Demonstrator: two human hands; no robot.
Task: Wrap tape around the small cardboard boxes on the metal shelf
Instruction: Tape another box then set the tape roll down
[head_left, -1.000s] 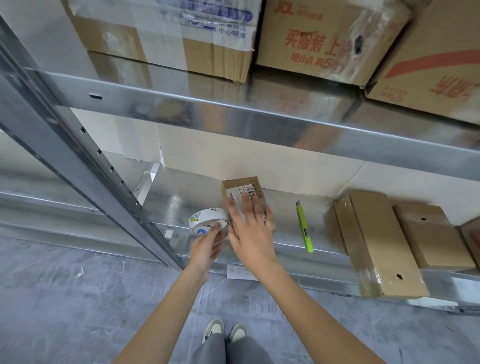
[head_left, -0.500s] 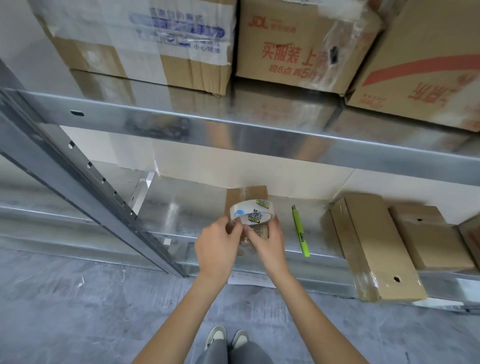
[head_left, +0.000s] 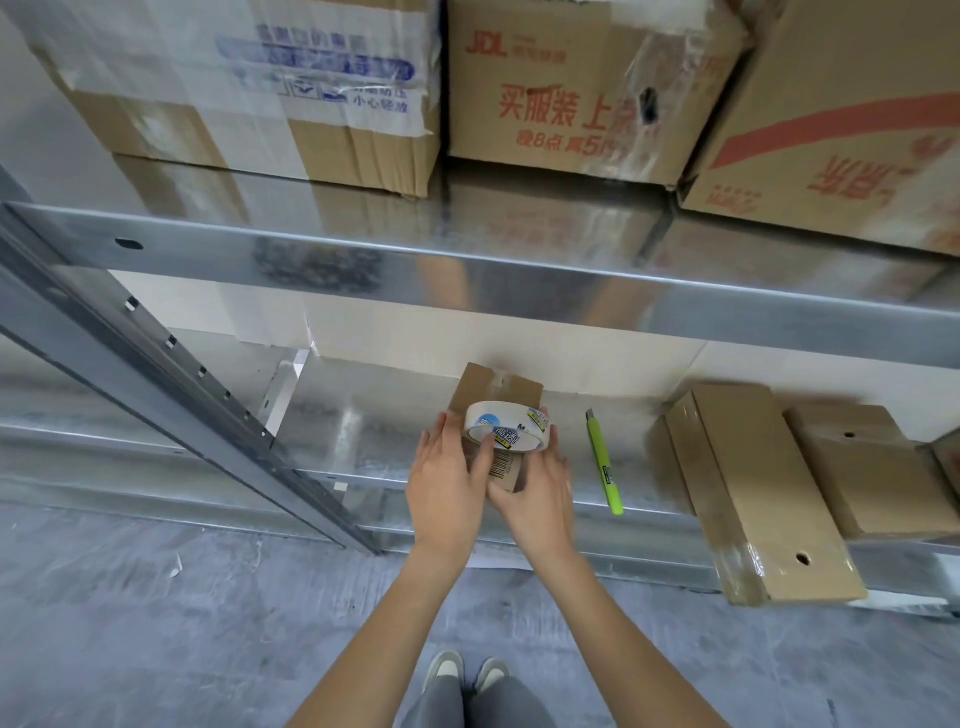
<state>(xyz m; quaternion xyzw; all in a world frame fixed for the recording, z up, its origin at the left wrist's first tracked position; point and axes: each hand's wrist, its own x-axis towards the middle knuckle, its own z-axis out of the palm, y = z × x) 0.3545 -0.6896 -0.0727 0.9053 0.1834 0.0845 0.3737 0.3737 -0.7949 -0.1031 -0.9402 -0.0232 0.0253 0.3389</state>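
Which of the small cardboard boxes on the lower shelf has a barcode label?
The small box under the tape roll, between both hands. Its near end shows a barcode; the long box and the box beside it show none.

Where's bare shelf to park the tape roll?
Bare metal shelf lies between the slanted upright and the small box under both hands. A narrower strip runs between the green cutter and the long box. Right end is crowded with boxes.
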